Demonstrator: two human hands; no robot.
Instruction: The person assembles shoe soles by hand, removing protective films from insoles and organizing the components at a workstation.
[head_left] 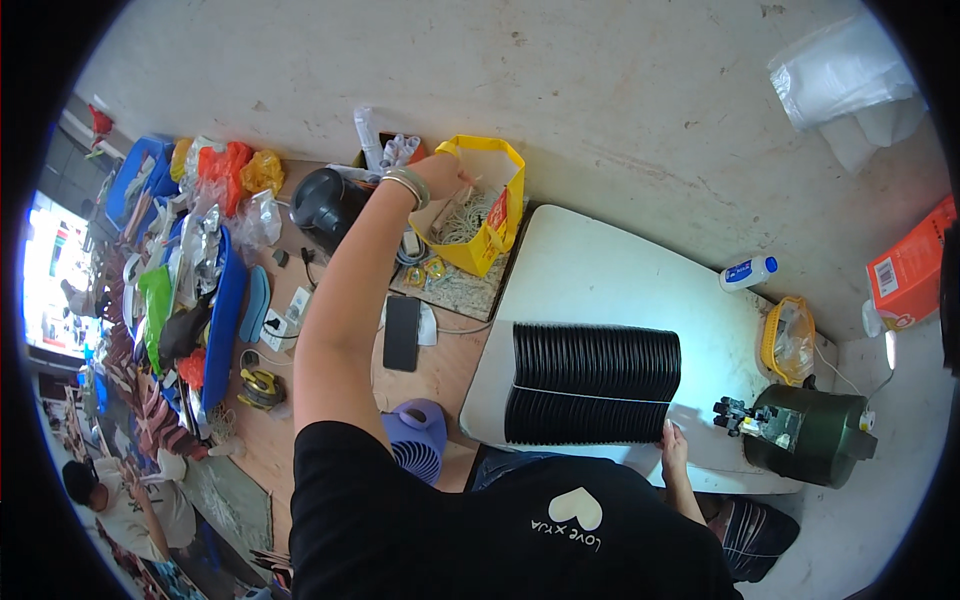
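Observation:
My left hand reaches over the rim of an open yellow bag, above a tangle of thin pale cords. Its fingers are bent together at the tips; whatever they pinch is too small to make out. A bracelet circles that wrist. On the white tabletop before me lies a neat stack of black ribbed strips, with one pale cord running across it. My right hand grips the stack's near right corner, thumb on top and the other fingers mostly hidden.
A black phone, a purple fan and a dark rounded container are to the left. Blue bins hold mixed bags. A white bottle, a yellow basket and a green machine stand right. Another person sits far left.

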